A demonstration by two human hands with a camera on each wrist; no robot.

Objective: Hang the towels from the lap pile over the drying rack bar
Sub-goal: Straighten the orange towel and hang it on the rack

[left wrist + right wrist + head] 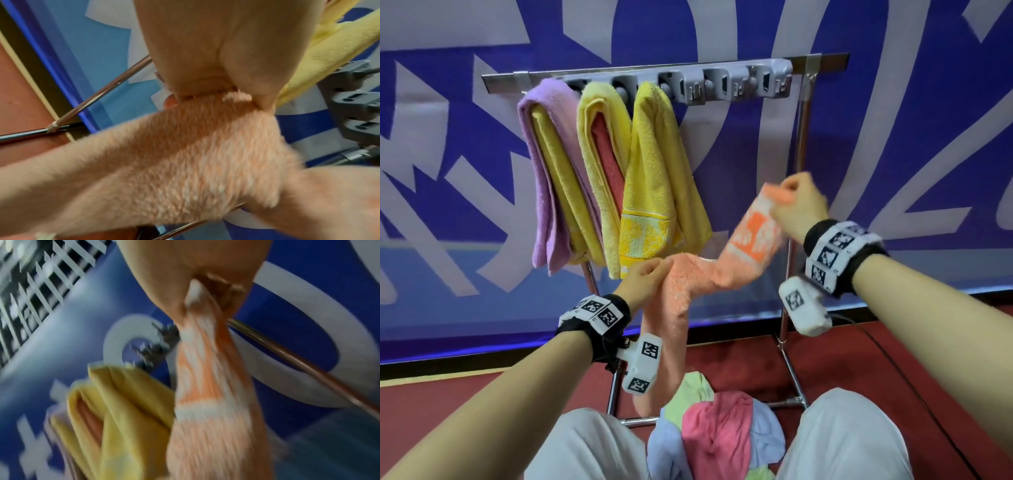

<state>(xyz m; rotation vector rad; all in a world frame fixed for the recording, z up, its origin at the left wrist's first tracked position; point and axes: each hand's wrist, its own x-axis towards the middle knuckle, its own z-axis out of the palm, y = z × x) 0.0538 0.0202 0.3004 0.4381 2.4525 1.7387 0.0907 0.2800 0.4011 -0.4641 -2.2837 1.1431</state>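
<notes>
The orange towel [688, 284] is up in the air, in front of the rack and below the bar [664, 68]. The right hand [796, 205] pinches its patterned end up high on the right. The left hand [645, 279] pinches it lower down, near the middle, and the rest hangs down to the lap. So this step looks like lifting one towel out of the pile and opening it up, not hanging it yet. Three bunches of towels already hang on the left part of the bar: a purple one [544, 164], a yellow one [599, 154] with a red one [607, 161] inside it, and another yellow one [661, 171]. The bar is bare to the right of them, in front of the grey clips [739, 82]. I think both hands must next lift the towel higher and lay it over that bare part. More towels wait in the pile [715, 435] on the lap, pink, blue and green.
</notes>
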